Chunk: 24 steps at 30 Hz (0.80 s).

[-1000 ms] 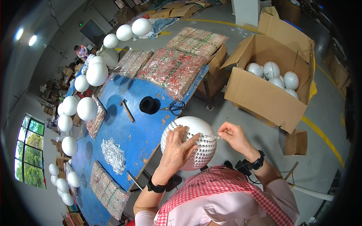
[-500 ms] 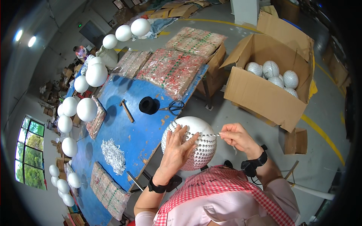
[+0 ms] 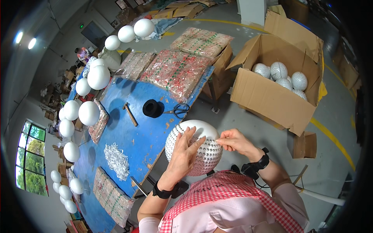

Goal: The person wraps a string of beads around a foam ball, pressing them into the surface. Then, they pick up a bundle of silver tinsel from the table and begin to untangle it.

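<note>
While a white foam ball (image 3: 194, 145), partly covered in small silver studs, is held just below the centre of the frame, it is steadied by the left hand (image 3: 184, 151), spread flat against its studded side so it cannot roll. The right hand (image 3: 233, 140) is pinched at its upper right edge, apparently on a small stud, too small to be made out. To the left, the blue desk (image 3: 116, 132) carries a silver heap (image 3: 116, 161), scissors (image 3: 177, 110) and a hammer (image 3: 130, 114), kept within reach. Finished balls are gathered in a cardboard box (image 3: 272, 97) at upper right.
</note>
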Available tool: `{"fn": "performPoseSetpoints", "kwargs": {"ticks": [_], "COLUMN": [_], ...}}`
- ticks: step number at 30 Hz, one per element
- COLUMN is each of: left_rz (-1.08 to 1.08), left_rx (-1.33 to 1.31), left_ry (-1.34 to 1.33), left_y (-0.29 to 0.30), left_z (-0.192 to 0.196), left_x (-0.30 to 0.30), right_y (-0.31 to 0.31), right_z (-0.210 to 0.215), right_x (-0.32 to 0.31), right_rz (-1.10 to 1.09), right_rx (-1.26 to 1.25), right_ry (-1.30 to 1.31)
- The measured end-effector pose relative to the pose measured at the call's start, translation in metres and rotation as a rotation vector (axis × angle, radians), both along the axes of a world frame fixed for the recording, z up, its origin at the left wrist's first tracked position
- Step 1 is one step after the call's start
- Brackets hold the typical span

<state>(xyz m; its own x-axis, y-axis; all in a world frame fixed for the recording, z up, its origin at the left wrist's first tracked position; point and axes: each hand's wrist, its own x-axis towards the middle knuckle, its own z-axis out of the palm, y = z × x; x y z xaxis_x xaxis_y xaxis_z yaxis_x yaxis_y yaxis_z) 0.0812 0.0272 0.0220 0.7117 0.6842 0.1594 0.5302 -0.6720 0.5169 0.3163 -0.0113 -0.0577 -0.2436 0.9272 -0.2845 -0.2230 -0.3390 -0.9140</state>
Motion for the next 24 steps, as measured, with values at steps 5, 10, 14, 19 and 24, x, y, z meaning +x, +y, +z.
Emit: {"fn": "performPoseSetpoints", "kwargs": {"ticks": [5, 10, 14, 19, 24], "left_rz": [0.004, -0.025, -0.028, -0.037, -0.037], "left_rx": [0.15, -0.201, -0.006, 0.218, 0.18], "left_ry": [0.143, -0.128, -0.075, 0.135, 0.133], "left_y": [-0.006, -0.004, -0.003, -0.01, -0.011], "left_z": [0.017, 0.011, 0.013, 0.017, 0.021], "left_x": [0.014, 0.001, 0.009, 0.016, 0.017], "right_y": [-0.003, -0.01, -0.017, -0.027, -0.022], "right_z": [0.006, 0.008, 0.003, 0.021, 0.018], "right_x": [0.001, 0.01, 0.011, 0.012, 0.014], "right_rz": [-0.087, -0.133, -0.262, -0.006, 0.032], "right_rx": [0.027, 0.143, 0.312, 0.265, 0.168], "right_ry": [-0.045, -0.162, -0.28, -0.272, -0.138]}}
